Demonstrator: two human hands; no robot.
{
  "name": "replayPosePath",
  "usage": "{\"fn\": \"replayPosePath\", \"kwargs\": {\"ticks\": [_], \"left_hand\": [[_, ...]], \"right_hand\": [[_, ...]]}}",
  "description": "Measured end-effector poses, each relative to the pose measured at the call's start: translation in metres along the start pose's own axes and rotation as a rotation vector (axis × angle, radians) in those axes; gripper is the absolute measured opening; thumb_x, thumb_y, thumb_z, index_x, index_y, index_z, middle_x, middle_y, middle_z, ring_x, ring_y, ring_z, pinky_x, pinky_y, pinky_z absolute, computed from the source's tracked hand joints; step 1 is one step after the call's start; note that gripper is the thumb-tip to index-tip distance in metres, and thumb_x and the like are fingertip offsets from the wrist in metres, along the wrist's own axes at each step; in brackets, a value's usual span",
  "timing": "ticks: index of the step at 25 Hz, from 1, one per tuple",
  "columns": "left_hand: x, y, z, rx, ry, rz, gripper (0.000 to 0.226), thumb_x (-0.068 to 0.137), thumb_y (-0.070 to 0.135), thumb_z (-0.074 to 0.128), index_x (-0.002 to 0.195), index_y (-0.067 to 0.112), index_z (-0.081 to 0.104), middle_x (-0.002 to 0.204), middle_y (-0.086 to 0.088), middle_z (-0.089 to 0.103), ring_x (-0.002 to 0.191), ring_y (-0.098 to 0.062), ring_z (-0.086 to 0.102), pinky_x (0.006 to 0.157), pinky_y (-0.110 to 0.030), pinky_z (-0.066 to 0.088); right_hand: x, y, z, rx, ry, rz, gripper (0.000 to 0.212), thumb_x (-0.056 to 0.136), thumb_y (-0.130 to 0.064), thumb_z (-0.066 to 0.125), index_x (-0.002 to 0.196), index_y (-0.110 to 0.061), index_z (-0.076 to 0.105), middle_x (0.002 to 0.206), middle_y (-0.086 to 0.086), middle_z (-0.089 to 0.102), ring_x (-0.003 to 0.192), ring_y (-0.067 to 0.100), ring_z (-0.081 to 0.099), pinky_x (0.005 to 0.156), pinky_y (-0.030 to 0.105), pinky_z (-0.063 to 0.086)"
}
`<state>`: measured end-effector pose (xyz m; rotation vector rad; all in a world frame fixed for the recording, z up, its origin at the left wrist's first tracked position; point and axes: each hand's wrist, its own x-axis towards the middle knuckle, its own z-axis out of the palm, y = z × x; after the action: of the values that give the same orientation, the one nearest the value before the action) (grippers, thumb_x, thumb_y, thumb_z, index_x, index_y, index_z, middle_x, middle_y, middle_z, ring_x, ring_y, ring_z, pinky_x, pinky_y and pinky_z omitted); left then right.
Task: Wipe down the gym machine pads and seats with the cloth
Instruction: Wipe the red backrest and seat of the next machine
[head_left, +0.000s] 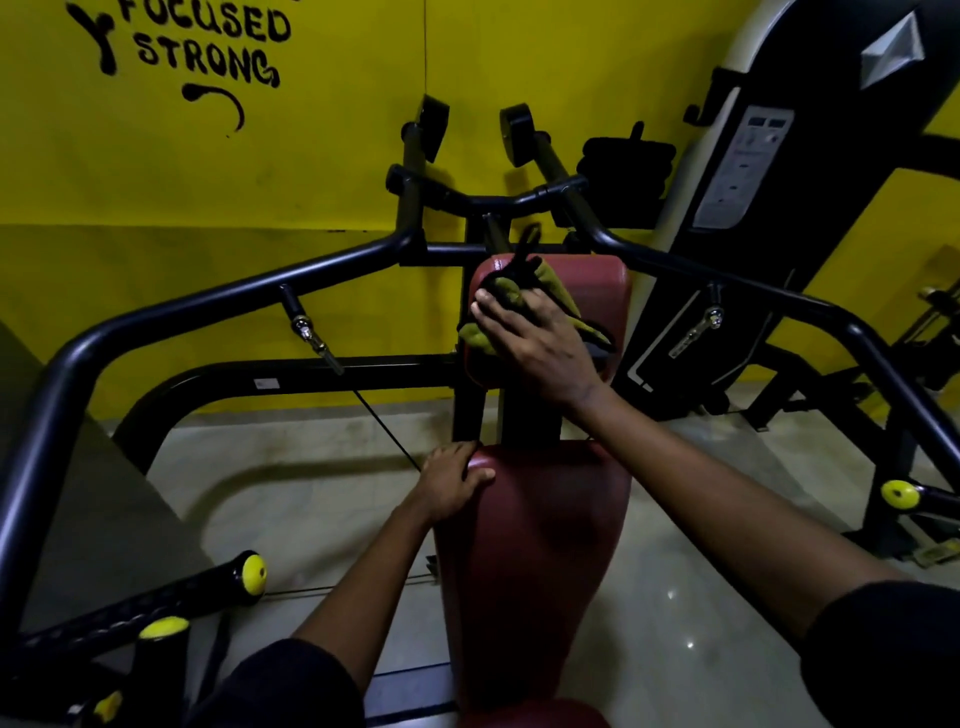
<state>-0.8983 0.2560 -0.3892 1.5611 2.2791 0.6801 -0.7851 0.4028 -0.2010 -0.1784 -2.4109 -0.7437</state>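
A dark red chest pad (605, 291) stands upright at the centre of a black gym machine, and a longer dark red seat pad (540, 545) runs toward me below it. My right hand (540, 343) presses a yellow-green cloth with black edging (511, 299) flat against the chest pad's left face, fingers spread over it. The cloth bunches above and to the left of my fingers. My left hand (449, 483) grips the seat pad's top left corner, thumb on the pad's top.
Black machine arms (218, 293) sweep out left and right with hanging pins and yellow-capped handles (253, 574). A weight-stack tower (779, 171) stands at the right. The yellow wall (260, 171) is behind, and a pale tiled floor (291, 493) lies below.
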Motion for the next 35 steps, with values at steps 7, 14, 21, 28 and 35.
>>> {"fn": "replayPosePath", "kwargs": {"ticks": [7,14,21,28,35], "left_hand": [[0.001,0.004,0.000,0.052,-0.010,-0.054,0.063,0.094,0.054,0.053,0.145,0.018,0.044,0.140,-0.011,0.051,0.127,-0.033,0.046,0.103,-0.040,0.035],[0.006,0.007,-0.013,-0.257,-0.045,-0.141,0.060,0.095,0.048,0.056,0.147,0.023,0.043,0.144,-0.003,0.053,0.130,-0.025,0.051,0.105,-0.037,0.044],[0.002,-0.005,-0.007,-0.142,-0.085,-0.038,0.049,0.102,0.039,0.047,0.145,0.015,0.047,0.143,-0.012,0.051,0.132,-0.030,0.046,0.105,-0.033,0.035],[0.013,0.053,-0.099,-0.655,0.402,-0.070,0.051,0.103,0.034,0.047,0.152,0.023,0.035,0.151,-0.001,0.044,0.136,-0.012,0.042,0.105,-0.029,0.040],[0.043,0.083,-0.140,-0.716,0.369,0.065,0.060,0.101,0.036,0.052,0.154,0.034,0.026,0.153,0.000,0.043,0.136,-0.014,0.046,0.107,-0.039,0.047]], "right_hand": [[0.034,-0.021,0.010,-0.043,-0.071,-0.348,0.029,0.093,-0.024,0.049,0.102,-0.012,0.075,0.111,0.003,0.069,0.120,0.033,0.057,0.115,0.044,0.031],[0.046,-0.013,0.008,0.034,-0.218,-0.450,0.030,0.093,-0.031,0.045,0.095,-0.018,0.072,0.119,0.000,0.065,0.118,0.029,0.053,0.103,0.043,0.041],[0.083,-0.008,-0.010,0.062,-0.148,0.066,0.038,0.086,-0.041,0.048,0.111,-0.023,0.071,0.143,0.001,0.054,0.128,0.028,0.047,0.103,0.042,0.029],[0.065,0.005,-0.010,0.232,0.020,0.435,0.057,0.079,-0.037,0.058,0.136,-0.028,0.058,0.144,-0.001,0.053,0.128,0.029,0.046,0.106,0.041,0.039],[0.003,0.044,-0.004,0.313,0.175,0.859,0.054,0.085,-0.033,0.064,0.139,-0.029,0.057,0.148,-0.006,0.049,0.135,0.030,0.040,0.114,0.042,0.034]]}}
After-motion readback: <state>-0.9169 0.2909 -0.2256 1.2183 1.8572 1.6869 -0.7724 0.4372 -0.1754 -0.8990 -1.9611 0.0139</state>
